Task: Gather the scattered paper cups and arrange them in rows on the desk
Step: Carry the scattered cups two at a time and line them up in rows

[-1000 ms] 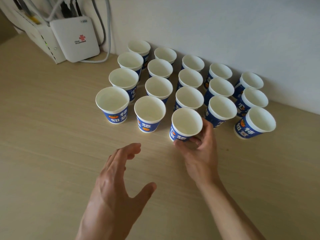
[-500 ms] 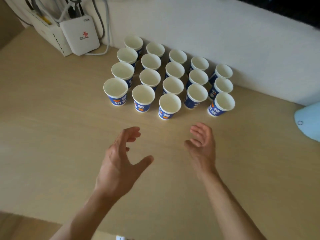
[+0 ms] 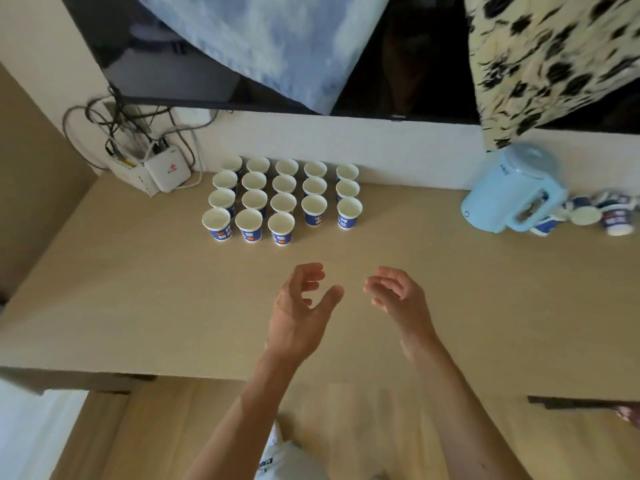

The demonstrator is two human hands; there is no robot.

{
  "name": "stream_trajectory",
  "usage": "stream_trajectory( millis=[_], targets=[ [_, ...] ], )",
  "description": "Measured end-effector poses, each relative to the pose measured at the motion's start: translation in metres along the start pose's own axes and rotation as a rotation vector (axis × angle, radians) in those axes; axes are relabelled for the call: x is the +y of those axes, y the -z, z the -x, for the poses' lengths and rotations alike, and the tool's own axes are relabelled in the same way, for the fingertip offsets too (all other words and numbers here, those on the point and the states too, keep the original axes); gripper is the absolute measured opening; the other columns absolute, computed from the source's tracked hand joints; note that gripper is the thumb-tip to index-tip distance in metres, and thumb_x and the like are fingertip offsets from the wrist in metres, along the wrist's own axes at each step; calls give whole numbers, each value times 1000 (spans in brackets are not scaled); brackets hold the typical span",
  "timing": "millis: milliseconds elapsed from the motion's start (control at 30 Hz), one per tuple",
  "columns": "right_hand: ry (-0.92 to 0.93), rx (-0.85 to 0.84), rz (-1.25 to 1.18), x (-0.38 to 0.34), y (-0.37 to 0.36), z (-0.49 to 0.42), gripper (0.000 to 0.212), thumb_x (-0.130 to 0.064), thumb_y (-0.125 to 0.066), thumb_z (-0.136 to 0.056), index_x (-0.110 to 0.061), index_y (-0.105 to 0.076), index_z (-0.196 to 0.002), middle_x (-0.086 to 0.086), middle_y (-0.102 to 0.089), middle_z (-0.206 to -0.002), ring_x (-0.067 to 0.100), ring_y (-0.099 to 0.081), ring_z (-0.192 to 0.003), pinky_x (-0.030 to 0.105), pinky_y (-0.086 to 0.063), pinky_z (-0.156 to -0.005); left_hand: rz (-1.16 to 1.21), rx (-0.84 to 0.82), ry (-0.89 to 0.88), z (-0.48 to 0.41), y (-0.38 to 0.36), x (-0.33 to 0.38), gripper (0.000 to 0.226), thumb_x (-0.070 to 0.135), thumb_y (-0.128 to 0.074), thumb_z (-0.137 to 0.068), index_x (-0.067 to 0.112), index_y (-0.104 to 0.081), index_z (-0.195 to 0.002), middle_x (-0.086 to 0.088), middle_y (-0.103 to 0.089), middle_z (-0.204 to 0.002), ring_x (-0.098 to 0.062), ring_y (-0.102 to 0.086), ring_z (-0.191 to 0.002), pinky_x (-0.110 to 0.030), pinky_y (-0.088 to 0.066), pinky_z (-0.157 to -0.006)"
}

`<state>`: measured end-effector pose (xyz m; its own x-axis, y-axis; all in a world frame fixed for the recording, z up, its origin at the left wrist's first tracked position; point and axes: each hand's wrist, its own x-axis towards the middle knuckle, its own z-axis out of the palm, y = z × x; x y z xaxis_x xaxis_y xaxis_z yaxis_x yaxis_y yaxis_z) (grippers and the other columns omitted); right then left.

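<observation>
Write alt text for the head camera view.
Eighteen blue-and-white paper cups stand in rows at the back of a wooden desk, the front row only three cups long. The left hand and right hand hover open and empty before them; more cups lie scattered beside a light-blue kettle at right.

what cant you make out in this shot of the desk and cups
- Loose cups at the far right, head view: motion-blurred and partly behind the blue kettle, so their count is unclear.
- Print on the arranged cups: too small to read; back rows' sides hidden by front ones.
- Logo on the white box: too small.
- Dark screen: partly covered by hanging cloths, cut by the top edge.
</observation>
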<state>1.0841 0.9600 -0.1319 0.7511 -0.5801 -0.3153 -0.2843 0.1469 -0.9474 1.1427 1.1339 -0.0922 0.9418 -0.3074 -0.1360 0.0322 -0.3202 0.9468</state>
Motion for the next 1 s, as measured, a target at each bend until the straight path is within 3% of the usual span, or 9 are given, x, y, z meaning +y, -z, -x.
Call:
stream_trajectory(
  millis=[167,333,467,667,833,1000],
  targets=[
    [21,60,-71,-17,88,30,24,-8,-74,-90,-13,-66,-111,14,-75,-109,29,-72,-106,34,-56,-86,50,-22,-49,53,-72,37,36,44,-72,-78,31,-64,-111,12,-69,-111,-7,-66,-106,-32,-55,-85],
    [37,103,-87,-26,196,63,21,-3,-70,-91,-12,-65,-109,23,-73,-114,25,-67,-99,32,-52,-80,106,-74,-70,95,-154,60,21,20,-75,-89,22,-67,-108,5,-71,-110,-14,-68,-104,-21,-50,-74],
    [6,198,-112,-26,269,78,21,-4,-70,-93,-8,-64,-112,24,-71,-115,24,-66,-97,30,-50,-77,107,-144,-106,119,-208,82,21,18,-75,-89,18,-68,-109,4,-72,-109,-9,-68,-102,-10,-51,-67],
    [-1,294,-198,-23,344,74,22,-6,-68,-94,-7,-63,-116,13,-74,-104,18,-69,-89,28,-51,-78,51,-240,-150,123,-283,109,22,20,-73,-91,15,-68,-111,4,-71,-112,-11,-68,-102,-8,-49,-69],
    [-32,350,-211,-11,399,45,20,-9,-68,-94,-10,-66,-114,10,-75,-106,21,-72,-98,34,-53,-89,43,-297,-144,100,-355,117,22,24,-74,-90,20,-68,-110,8,-71,-111,-7,-68,-102,-8,-50,-70],
    [-81,380,-146,-13,460,2,18,-13,-70,-94,-16,-67,-111,7,-77,-105,20,-74,-98,30,-53,-84,70,-329,-100,66,-426,129,21,25,-75,-89,22,-68,-108,10,-71,-110,-2,-68,-99,-2,-46,-68]
  ],
)
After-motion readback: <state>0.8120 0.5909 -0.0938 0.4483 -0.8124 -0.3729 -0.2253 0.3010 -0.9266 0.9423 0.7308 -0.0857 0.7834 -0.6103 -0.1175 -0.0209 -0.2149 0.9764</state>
